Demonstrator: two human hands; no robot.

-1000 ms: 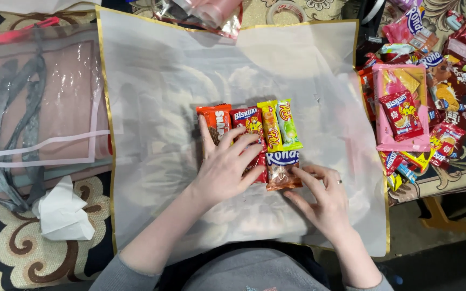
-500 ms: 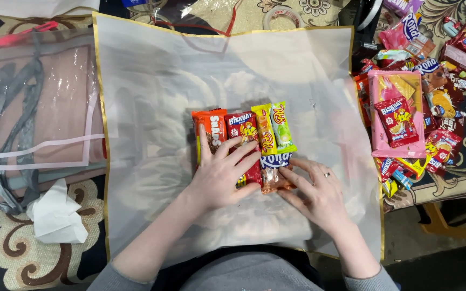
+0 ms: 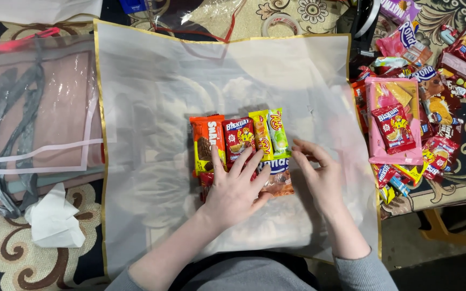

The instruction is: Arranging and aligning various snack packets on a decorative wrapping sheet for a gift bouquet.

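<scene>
The left hand [image 3: 233, 188] lies flat, fingers spread, on the snack packets [image 3: 238, 141] lined up on the white sheet [image 3: 152, 134]. The right hand [image 3: 319, 175] rests open just beside them, seemingly touching the lower packet [image 3: 279, 180].

Two bare forearms reach up from the lower edge of the head view, each ending in an ungloved hand: the left hand [image 3: 234, 189] and the right hand [image 3: 320, 180]. Grey sleeves [image 3: 363, 272] are pushed back from the wrists, and the same grey cloth covers the torso [image 3: 238, 276]. The fingers [image 3: 252, 161] are slim and bare.
</scene>
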